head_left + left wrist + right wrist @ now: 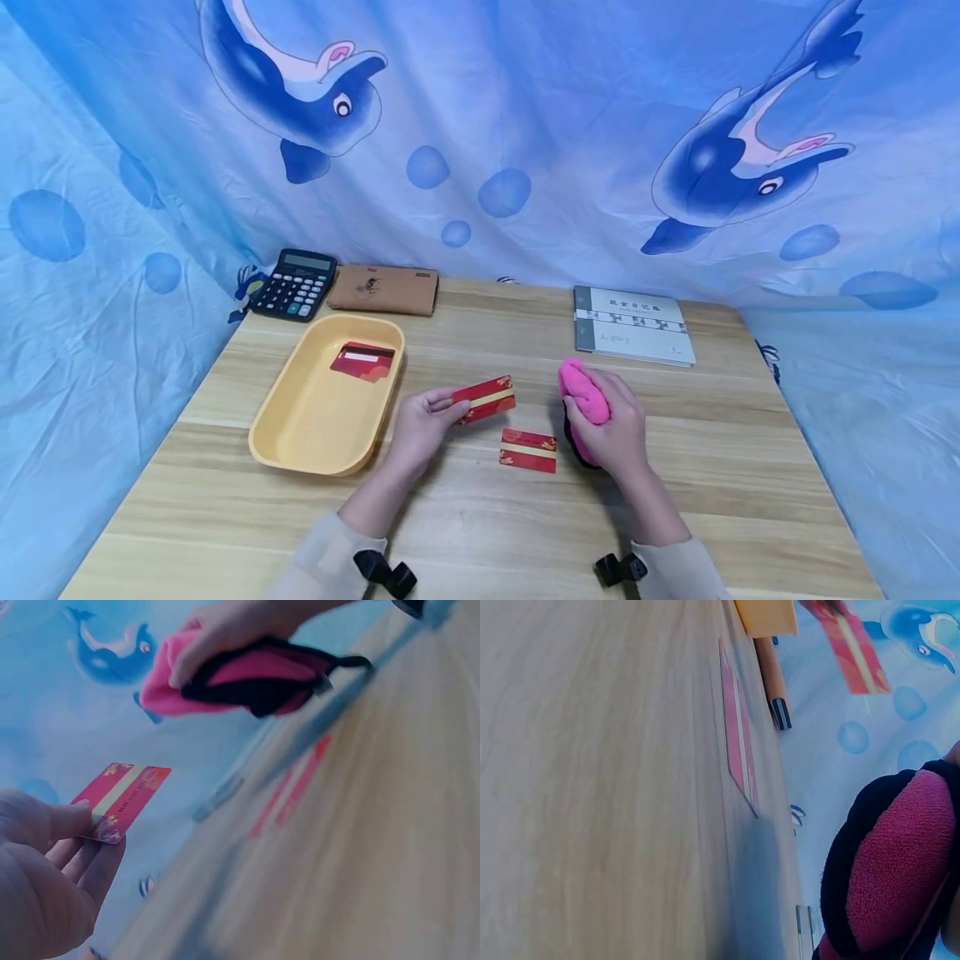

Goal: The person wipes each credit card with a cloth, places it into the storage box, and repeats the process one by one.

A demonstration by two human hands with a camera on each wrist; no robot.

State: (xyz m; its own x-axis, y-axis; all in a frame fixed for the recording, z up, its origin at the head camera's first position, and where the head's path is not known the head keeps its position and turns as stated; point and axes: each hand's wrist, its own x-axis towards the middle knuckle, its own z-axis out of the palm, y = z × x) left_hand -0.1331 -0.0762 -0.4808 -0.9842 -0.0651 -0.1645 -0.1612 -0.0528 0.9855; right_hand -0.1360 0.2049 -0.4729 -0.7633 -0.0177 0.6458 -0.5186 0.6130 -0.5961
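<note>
One red-and-gold plastic card point(491, 400) sits near the middle of the head frame, pinched by the left hand point(420, 425) between thumb and fingers at its left end, with most of its face free and raised above the wooden table point(480, 525). From my station I judge it very light, thin and stiff with a little flex, its glossy face likely slippery; I would take it by an edge or corner, as here, leaving the face open. Right of centre, the right hand point(621, 425) grips a pink terry pad point(585, 396) with black trim. That looks soft and squashable to me, so I would bunch it in the palm and expect it to fold rather than slip. Between the two hands and slightly lower, a second red card point(528, 451) lies flat on the table; getting a fingertip under it could be awkward, so I would tip it up by one edge. A third card point(363, 362), dark stripe up, lies in the upper part of the yellow tray point(315, 425), left of centre. At upper left I see a calculator point(295, 285) and a tan wallet point(384, 290).
</note>
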